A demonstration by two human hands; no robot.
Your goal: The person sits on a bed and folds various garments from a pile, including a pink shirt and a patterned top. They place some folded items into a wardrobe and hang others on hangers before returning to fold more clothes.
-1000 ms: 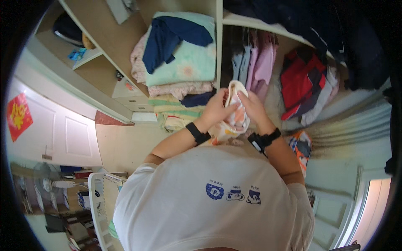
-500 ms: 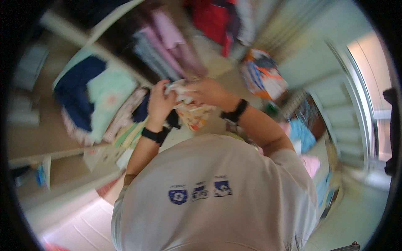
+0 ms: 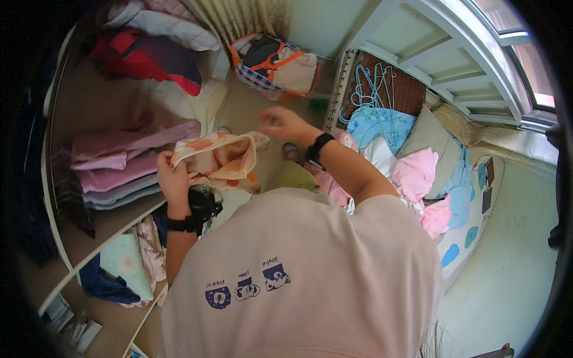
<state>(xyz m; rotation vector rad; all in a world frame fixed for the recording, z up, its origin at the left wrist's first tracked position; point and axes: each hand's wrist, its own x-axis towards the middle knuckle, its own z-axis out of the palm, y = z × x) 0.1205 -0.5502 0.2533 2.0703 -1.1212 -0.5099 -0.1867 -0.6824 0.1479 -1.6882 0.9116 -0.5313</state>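
My left hand (image 3: pixel 172 179) is closed on the near-left edge of a cream cloth piece (image 3: pixel 206 143) with an orange and yellow print. The cloth hangs with a wide, loop-like opening facing up, but whether it is a bag or a garment I cannot tell. To its right, my right hand (image 3: pixel 287 126) is raised with fingers loosely apart and slightly blurred, apart from the cloth and holding nothing I can see. Folded pink clothes (image 3: pixel 119 173) and grey ones lie in a stack on a shelf just left of my left hand.
A checked bag (image 3: pixel 262 77) with orange straps stands ahead. On the bed at right lie blue hangers (image 3: pixel 376 83), pink clothes (image 3: pixel 415 170) and a beige pillow (image 3: pixel 427 137). A red and dark jacket (image 3: pixel 149 56) occupies the shelf at far left. A shelf edge (image 3: pixel 107 250) runs below the stack.
My hands were together on a white cloth and the printed piece; now they are apart, with only the left on the printed piece. The view has swung right, bringing the bed in.
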